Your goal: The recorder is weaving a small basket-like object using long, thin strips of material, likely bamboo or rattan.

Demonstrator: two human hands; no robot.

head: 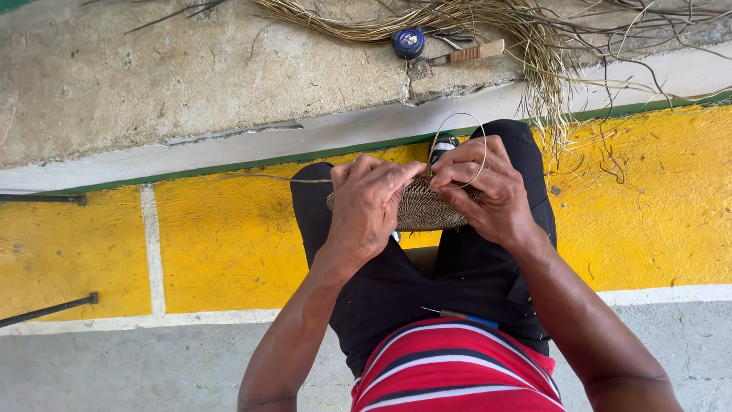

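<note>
A small flat woven basket piece (421, 207), brown and oval, rests over my knees in black shorts. My left hand (366, 206) grips its left side, fingers curled over the rim. My right hand (488, 187) holds the right side and pinches a thin pale fibre strand (461, 116) that loops up above the hand. Another long strand (267, 178) runs out leftward from the piece.
A bundle of dry straw fibres (488, 23) lies on the concrete ledge ahead, with a blue tape measure (409, 42) and a wooden-handled tool (469, 53). A thin blue-handled tool (465, 316) lies on my lap. Yellow painted floor (221, 244) lies below, with dark metal bars (49, 309) at left.
</note>
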